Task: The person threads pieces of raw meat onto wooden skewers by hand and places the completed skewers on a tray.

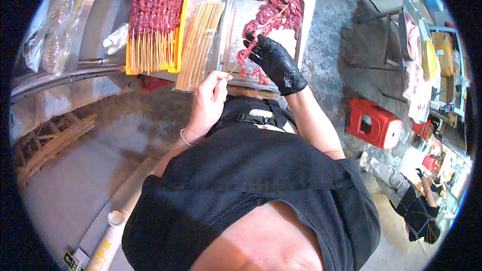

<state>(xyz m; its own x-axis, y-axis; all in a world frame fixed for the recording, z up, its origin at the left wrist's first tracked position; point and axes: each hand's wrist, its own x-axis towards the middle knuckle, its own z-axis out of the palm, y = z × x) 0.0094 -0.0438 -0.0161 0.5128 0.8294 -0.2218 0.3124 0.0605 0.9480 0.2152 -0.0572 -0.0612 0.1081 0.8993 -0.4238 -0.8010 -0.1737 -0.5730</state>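
My left hand, bare, pinches the end of a bamboo skewer over the near left edge of the steel tray. My right hand, in a black glove, grips a strip of raw red meat at the skewer's other part. Beyond the glove lies a pile of raw meat strips, with a skewer-like stick on it. Small meat pieces lie near the tray's near edge. Left of the tray is a bundle of bare bamboo skewers on plastic. Farther left, an orange tray holds rows of meat skewers.
A crumpled white tissue or bag lies left of the orange tray. A red plastic stool stands on the floor to the right. Farther right are tables with trays of meat and a co-worker at lower right.
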